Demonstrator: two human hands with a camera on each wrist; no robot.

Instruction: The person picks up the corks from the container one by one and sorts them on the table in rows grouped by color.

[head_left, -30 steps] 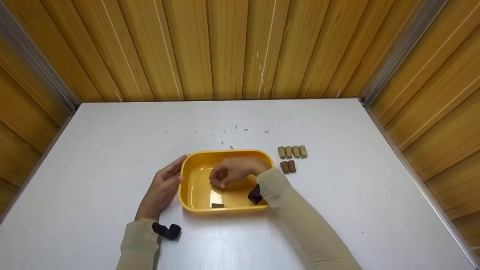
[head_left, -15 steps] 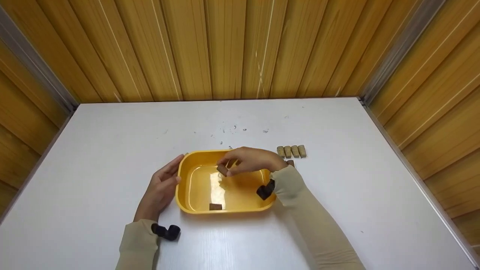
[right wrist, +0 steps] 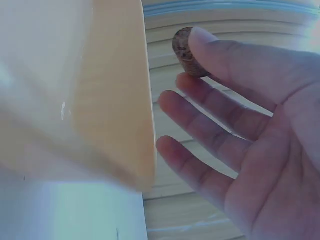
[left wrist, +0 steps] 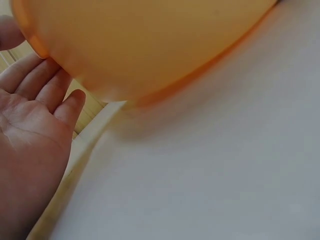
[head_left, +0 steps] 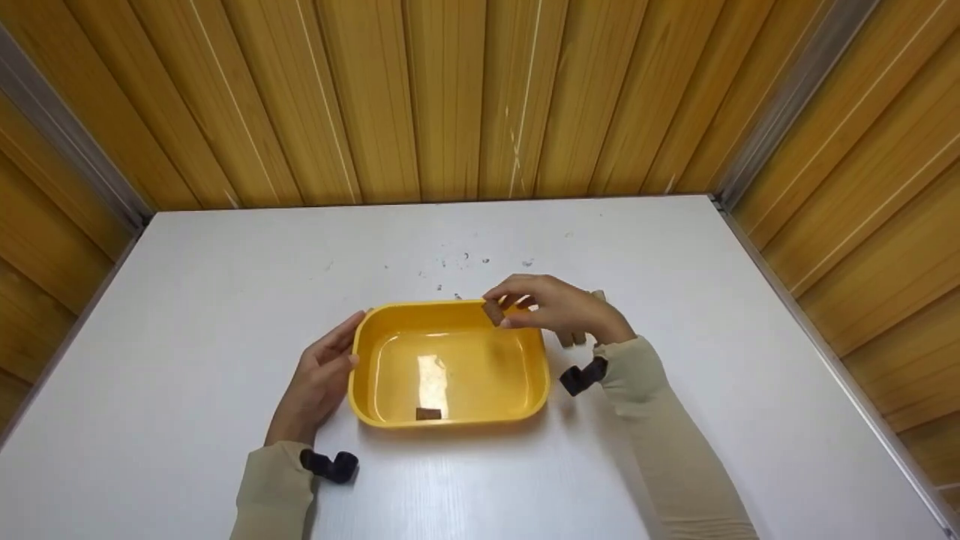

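Observation:
A brown tapered cork [head_left: 493, 313] is pinched between the thumb and fingers of my right hand [head_left: 559, 306], over the far right rim of a yellow plastic tub [head_left: 480, 423]. The right wrist view shows the cork [right wrist: 186, 50] between thumb and index finger, the other fingers spread apart. My left hand [head_left: 319, 379] rests against the tub's left side, its fingers extended along the outer wall. Inside the tub, another brown cork [head_left: 428, 414] lies by the near wall.
To the right of the tub, brown corks [head_left: 574, 339] and a tan cork [head_left: 598, 295] on the white table [head_left: 750, 375] are partly hidden behind my right hand. Wood-patterned panels [head_left: 450, 97] enclose the back and sides.
My right hand has lifted the brown cork from inside the tub and carried it right and away to the far right rim. The left hand stays at the tub's side.

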